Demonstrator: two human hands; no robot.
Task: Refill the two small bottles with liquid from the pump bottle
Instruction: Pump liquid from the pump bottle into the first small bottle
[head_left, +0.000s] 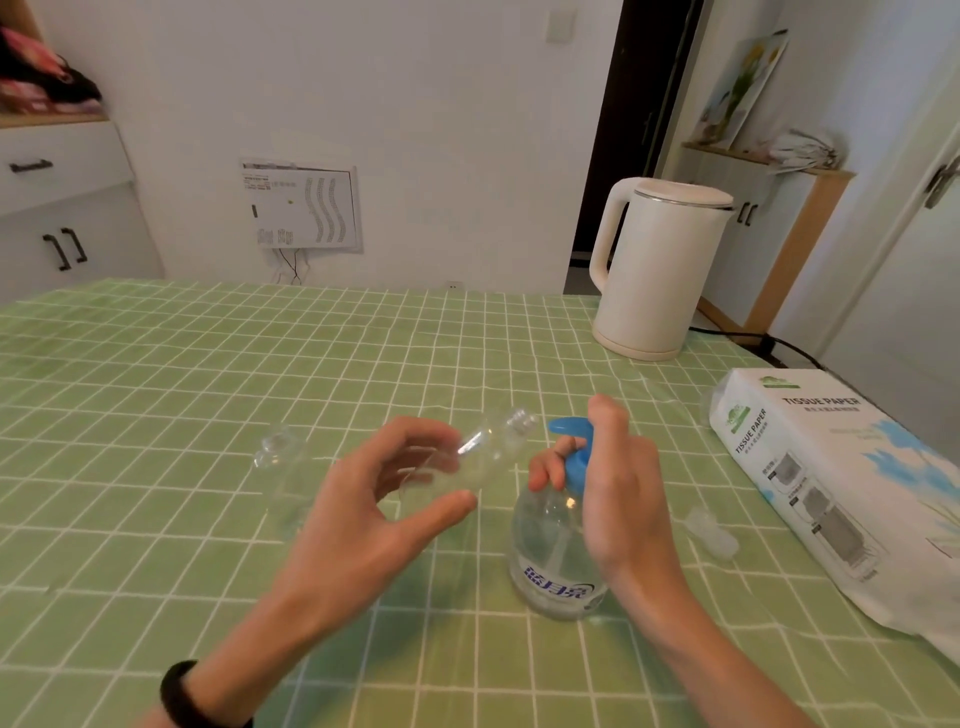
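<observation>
A clear pump bottle (556, 561) with a blue pump head (571, 439) stands upright on the green checked tablecloth, partly filled. My right hand (613, 478) rests on the pump head, fingers curled around its neck. My left hand (384, 499) holds a small clear bottle (488, 449) tilted, its open neck pointing up-right toward the blue spout. A second small clear bottle (283, 478) stands upright to the left. A small clear cap (711, 532) lies right of the pump bottle.
A white electric kettle (654, 270) stands at the back right with its black cord (779, 345) trailing off the table. A tissue paper pack (841, 483) lies along the right edge. White cabinets and a wall stand behind the table (156, 374).
</observation>
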